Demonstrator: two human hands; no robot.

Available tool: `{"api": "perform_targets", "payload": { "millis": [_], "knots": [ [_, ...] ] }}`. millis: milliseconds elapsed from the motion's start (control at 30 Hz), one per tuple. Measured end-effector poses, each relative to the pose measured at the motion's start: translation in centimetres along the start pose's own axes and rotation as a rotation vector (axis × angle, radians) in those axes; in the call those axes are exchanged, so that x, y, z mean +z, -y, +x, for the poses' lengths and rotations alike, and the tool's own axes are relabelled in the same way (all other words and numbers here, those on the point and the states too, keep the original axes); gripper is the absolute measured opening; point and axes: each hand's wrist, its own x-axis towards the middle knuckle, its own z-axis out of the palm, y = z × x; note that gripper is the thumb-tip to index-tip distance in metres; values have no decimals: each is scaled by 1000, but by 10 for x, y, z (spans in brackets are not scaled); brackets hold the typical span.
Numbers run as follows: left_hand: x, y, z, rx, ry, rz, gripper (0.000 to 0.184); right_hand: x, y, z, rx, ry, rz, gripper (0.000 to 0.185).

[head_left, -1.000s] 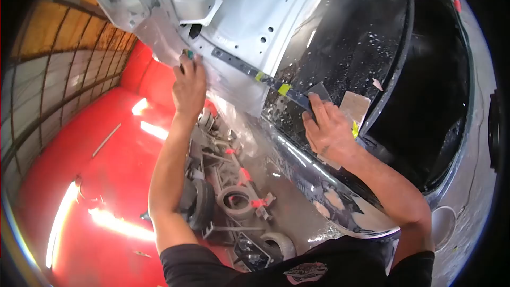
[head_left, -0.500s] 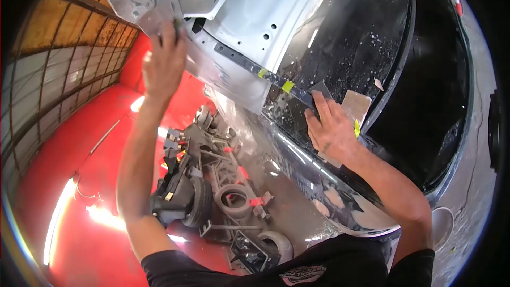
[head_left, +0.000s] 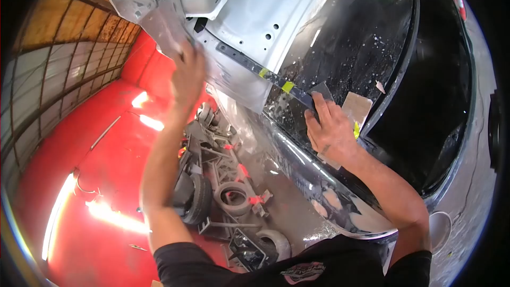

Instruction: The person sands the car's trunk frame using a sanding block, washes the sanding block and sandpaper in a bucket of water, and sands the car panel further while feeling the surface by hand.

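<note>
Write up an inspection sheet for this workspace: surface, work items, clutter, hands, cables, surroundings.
Surface: dark glossy car surface, pale specks scattered on it.
Work items: dark strip with yellow tape; light-grey panel with holes; beige flat piece.
Clutter: dark tyre and grey frame parts on the floor.
Hands: left hand blurred at the light-grey panel's edge, contact unclear; right hand at the strip's end, grip partly hidden.
Cables: thin cord-like loop beside a light strip; can't confirm it's a cable.
Surroundings: red area at left, framed wall beyond.
</note>
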Motion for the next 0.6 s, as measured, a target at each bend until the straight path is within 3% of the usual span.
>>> {"api": "perform_targets", "payload": {
  "millis": [133,233,367,467,600],
  "knots": [
    [-5,11,13,63,91,-99,41,-2,-1,-1,-13,24,-3,34],
    [-40,53,54,50,-13,-101,41,3,0,-5,25,33,-17,39],
    [23,-6,-3,-17,-25,-29,45,3,0,-3,33,23,23,36],
    [-2,7,8,76,124,-136,46,-2,0,-1,15,6,20,35],
    [-33,59,49,89,-66,-33,49,3,2,-4,33,25,-23,39]
  ]
}}
